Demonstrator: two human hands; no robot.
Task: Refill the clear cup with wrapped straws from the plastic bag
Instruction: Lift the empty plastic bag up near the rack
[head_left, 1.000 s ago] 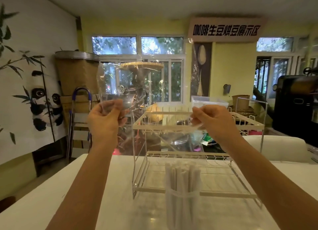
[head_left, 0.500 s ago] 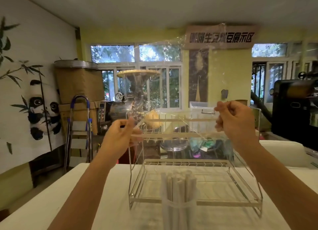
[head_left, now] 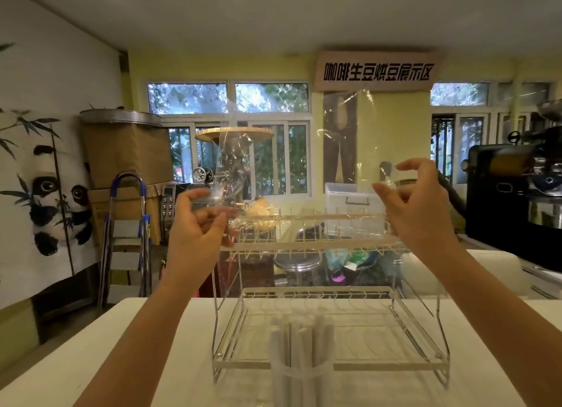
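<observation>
A clear cup point(head_left: 299, 379) stands at the near edge of the table, packed with white wrapped straws point(head_left: 302, 336) standing upright. I hold a transparent plastic bag point(head_left: 299, 169) up at chest height, stretched between both hands above the cup. My left hand point(head_left: 197, 227) pinches the bag's left edge. My right hand point(head_left: 418, 206) has the right edge between thumb and loosely spread fingers. The bag looks empty, and I see no straws in it.
A two-tier wire and acrylic rack point(head_left: 383, 366) stands on the white table point(head_left: 91, 361) right behind the cup. Beyond the table are a step ladder point(head_left: 127, 239), a black machine point(head_left: 514, 206) at the right and a clear storage box point(head_left: 349, 199).
Both hands have spread farther apart and the bag has opened out flat and taller between them. The fingers of both hands have loosened. The camera tilted up slightly.
</observation>
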